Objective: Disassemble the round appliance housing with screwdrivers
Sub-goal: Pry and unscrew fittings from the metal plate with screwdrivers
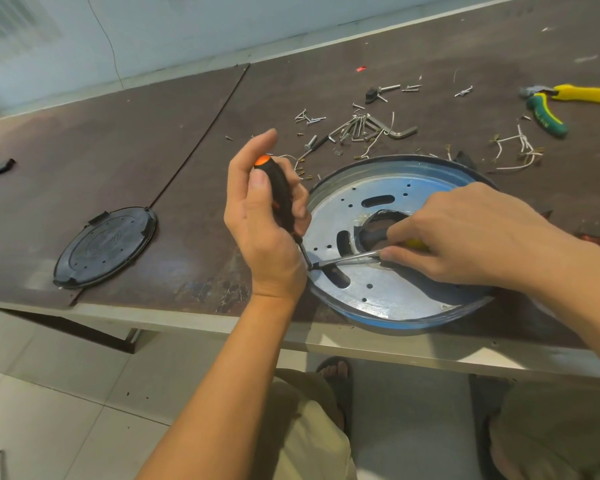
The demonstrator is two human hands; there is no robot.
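Far left, a black round cover (104, 247) is parked flat on the table (153, 133), well apart from the action. Next along, a black screwdriver with an orange cap (279, 199) is gripped by the left hand (264, 216), fingers wrapped round the handle, shaft angled down to the left rim of the round metal housing (395, 299). The housing is sat right at the table's front edge, open face up. A yellow-handled screwdriver (414, 242) is pinched low by the right hand (465, 237), its shaft laid almost flat across the plate so both tips meet at one spot. Whether a screw or a seam is being worked there can't really be made out. Pliers (548, 112) are left far right. The housing isn't held down by anything, so with too much leverage it could be skated off the edge, or a tip could be popped loose and driven into the left palm.
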